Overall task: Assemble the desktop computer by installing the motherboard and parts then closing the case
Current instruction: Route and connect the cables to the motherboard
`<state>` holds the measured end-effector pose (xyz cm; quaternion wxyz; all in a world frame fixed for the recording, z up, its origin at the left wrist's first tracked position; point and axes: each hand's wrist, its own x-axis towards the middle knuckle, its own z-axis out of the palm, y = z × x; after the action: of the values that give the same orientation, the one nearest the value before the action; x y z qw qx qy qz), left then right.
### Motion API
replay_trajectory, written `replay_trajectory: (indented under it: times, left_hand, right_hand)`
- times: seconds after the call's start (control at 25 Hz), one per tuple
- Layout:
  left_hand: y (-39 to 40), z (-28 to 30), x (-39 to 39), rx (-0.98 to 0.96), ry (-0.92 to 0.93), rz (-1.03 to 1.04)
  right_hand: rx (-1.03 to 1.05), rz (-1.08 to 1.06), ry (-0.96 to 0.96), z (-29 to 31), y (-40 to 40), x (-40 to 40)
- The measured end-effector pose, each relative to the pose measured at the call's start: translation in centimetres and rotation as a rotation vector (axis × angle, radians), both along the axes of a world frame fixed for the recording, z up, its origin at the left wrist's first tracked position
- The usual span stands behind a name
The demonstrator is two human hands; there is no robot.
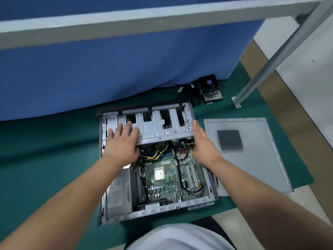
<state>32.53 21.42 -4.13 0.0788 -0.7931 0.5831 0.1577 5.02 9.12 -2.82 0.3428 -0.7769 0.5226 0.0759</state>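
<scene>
Left hand (122,144) lies flat, fingers straight and spread, palm down on the left part of the silver drive cage (163,128). Right hand (202,143) is set edge-on against the cage's right end, fingers straight and together, pointing toward the top of the frame; nothing is pinched or curled round. Both hands press on the cage from either side.

The cage spans the upper part of the open computer case (156,211), which lies on its side at frame centre on a green mat (45,159). Below the cage, the green motherboard (167,179) sits in the case, with a pale square socket (159,174) near its middle and black and yellow cables (156,153) running under the cage edge. The grey power supply (117,193) fills the lower-left corner of the case.

Right of the case, the grey side panel (252,159) lies flat on the mat, just beside it. A cooler fan (210,89) and a bundle of loose black cables (189,92) sit at upper centre-right, against a blue cloth (108,69).
</scene>
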Motion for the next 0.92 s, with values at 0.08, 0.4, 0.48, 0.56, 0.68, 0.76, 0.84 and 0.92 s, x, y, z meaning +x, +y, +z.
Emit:
replay_trajectory:
  times: [0.08, 0.4, 0.48, 0.56, 0.68, 0.76, 0.84, 0.92]
  left_hand:
    - [-0.2, 0.4, 0.5, 0.064, 0.028, -0.003]
    - [-7.9, -0.2, -0.3, -0.372, 0.047, 0.065]
    - [-10.1, -1.2, -0.6, -0.315, 0.096, 0.102]
    - [-11.4, -2.4, -0.5, -0.282, 0.066, 0.122]
    - [-11.3, -3.9, -0.5, -0.372, -0.005, 0.115]
    - [-11.3, -4.5, -0.5, -0.411, -0.020, 0.124]
    - [-11.4, -5.0, -0.4, -0.421, -0.036, 0.137]
    - [-11.5, -5.3, -0.2, -0.436, -0.052, 0.141]
  right_hand:
    - [-0.009, 0.060, 0.004, 0.1, -0.6, -0.4]
    - [-0.057, 0.084, -0.069, 1.3, -7.1, -0.9]
    - [-0.071, 0.034, -0.098, 1.2, -10.2, 0.0]
    - [-0.077, 0.012, -0.070, 0.4, -13.2, 1.3]
    - [-0.049, 0.058, 0.059, -1.8, -17.0, 3.3]
    - [-0.010, 0.083, 0.126, -3.6, -19.2, 4.3]
    - [0.021, 0.092, 0.181, -5.3, -21.0, 5.3]
    - [0.042, 0.092, 0.233, -7.0, -22.3, 6.3]
